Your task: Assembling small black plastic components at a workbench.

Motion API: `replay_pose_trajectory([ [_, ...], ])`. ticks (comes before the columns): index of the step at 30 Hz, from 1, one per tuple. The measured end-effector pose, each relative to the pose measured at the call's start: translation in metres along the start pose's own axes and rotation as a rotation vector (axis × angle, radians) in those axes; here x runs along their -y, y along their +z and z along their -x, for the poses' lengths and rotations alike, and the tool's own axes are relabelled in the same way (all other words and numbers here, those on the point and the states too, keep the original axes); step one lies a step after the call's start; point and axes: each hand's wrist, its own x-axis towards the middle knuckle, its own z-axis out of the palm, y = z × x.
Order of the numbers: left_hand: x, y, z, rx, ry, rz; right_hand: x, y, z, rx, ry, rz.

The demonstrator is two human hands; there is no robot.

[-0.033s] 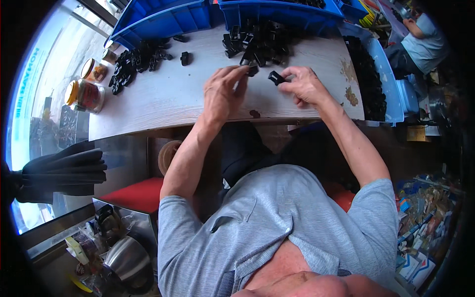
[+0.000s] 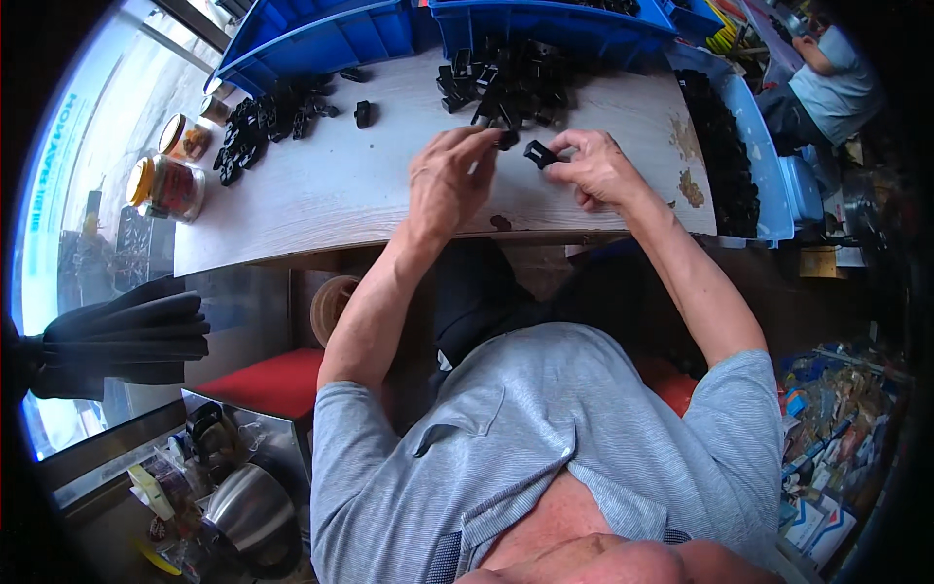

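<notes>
Over the pale table point(image 2: 321, 195), my right hand point(image 2: 595, 167) pinches a small black plastic part point(image 2: 539, 154) with a rectangular opening in its end. To its left, my left hand point(image 2: 449, 180) has thumb and fingers closed on another small dark part point(image 2: 507, 139), mostly covered by the fingertips. The two parts are close but apart. Just beyond my hands lies a heap of black plastic parts point(image 2: 516, 78). A second pile of black pieces point(image 2: 255, 131) spreads at the table's left, and one single black part point(image 2: 363, 115) stands between the piles.
Blue bins point(image 2: 321, 44) line the table's back edge. A light blue crate point(image 2: 769, 165) full of black pieces stands at the right. Lidded jars point(image 2: 175, 190) sit on the left edge by the window. A person point(image 2: 827, 88) is at the far right.
My left hand has moved slightly right with its dark part, closer to the part in my right hand. My right hand has barely shifted.
</notes>
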Motion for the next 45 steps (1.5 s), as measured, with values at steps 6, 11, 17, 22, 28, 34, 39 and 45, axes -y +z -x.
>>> replay_pose_trajectory([
  [6, -0.009, 0.024, -0.014, 0.102, 0.103, 0.084, -0.01, 0.003, -0.002, -0.056, 0.0, -0.05],
  [11, -0.011, 0.03, -0.016, 0.194, 0.267, 0.073, -0.013, 0.007, -0.005, -0.087, -0.068, -0.016],
  [17, -0.001, 0.032, -0.015, 0.223, 0.267, 0.166, -0.011, 0.002, -0.002, -0.058, -0.043, -0.019],
  [22, -0.001, 0.033, -0.012, 0.26, 0.213, 0.164, -0.015, 0.002, -0.004, -0.053, -0.043, -0.017],
  [28, -0.01, 0.032, -0.01, 0.322, 0.222, 0.084, -0.014, 0.002, -0.003, -0.062, -0.055, -0.08],
  [34, -0.016, 0.03, -0.001, 0.307, 0.264, -0.042, -0.019, 0.005, -0.005, -0.098, -0.082, -0.044],
  [39, -0.016, 0.03, 0.003, 0.31, 0.258, -0.132, -0.018, 0.006, -0.005, -0.089, -0.077, -0.024],
  [45, 0.0, 0.023, -0.002, 0.119, 0.192, 0.026, -0.012, 0.001, 0.002, -0.073, -0.045, -0.099],
])
